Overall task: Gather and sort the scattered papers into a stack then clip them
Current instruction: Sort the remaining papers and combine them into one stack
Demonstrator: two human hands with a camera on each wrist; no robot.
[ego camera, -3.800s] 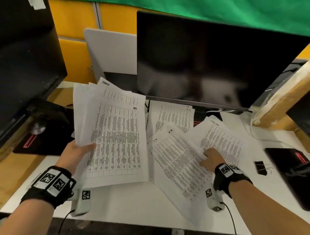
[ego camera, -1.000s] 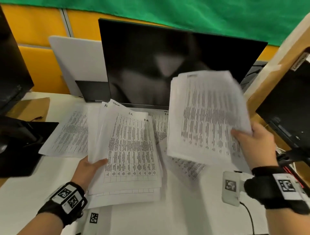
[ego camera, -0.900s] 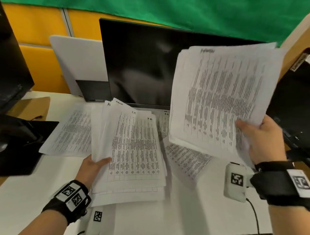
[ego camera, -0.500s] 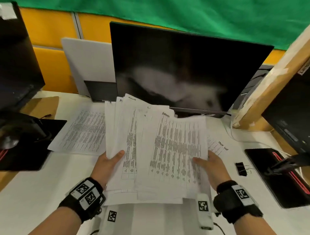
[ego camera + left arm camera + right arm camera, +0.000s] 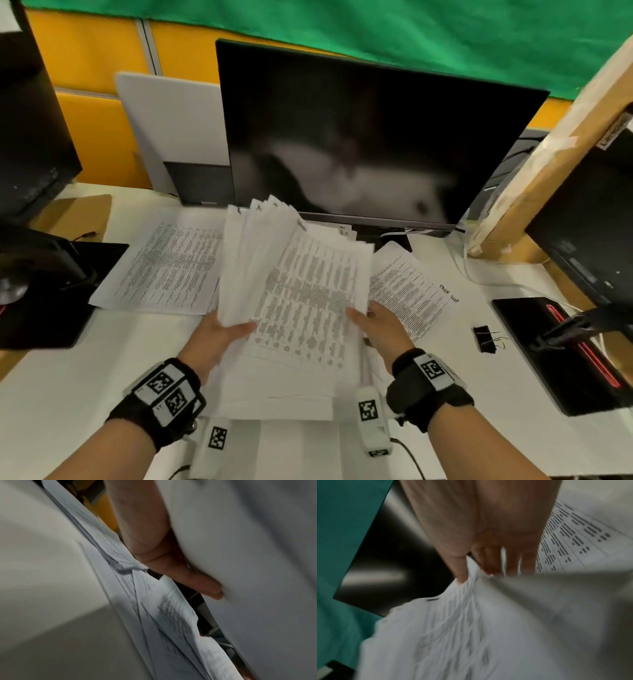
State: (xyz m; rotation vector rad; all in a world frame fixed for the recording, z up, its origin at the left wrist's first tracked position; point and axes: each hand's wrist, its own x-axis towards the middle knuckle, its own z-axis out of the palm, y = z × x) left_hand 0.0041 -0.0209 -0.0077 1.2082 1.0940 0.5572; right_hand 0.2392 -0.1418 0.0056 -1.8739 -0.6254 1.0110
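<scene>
A thick, fanned stack of printed papers (image 5: 294,294) is held above the white desk (image 5: 68,394) in front of the monitor. My left hand (image 5: 219,337) grips its left edge, thumb on top; in the left wrist view the fingers (image 5: 197,584) lie under the sheets (image 5: 257,574). My right hand (image 5: 376,325) grips the right edge; the right wrist view shows its fingers (image 5: 460,569) pinching the sheaf (image 5: 453,628). Loose sheets lie on the desk at the left (image 5: 168,267) and the right (image 5: 407,287). A black binder clip (image 5: 483,339) lies to the right.
A dark monitor (image 5: 359,144) stands right behind the papers. Black monitor bases sit at the left (image 5: 44,284) and the right (image 5: 565,359). A cardboard box (image 5: 548,164) leans at the back right, a white board (image 5: 171,126) at the back left.
My right hand has brought its lifted bundle down and left onto the papers in my left hand. Both hands now hold one merged stack, pulled closer together.
</scene>
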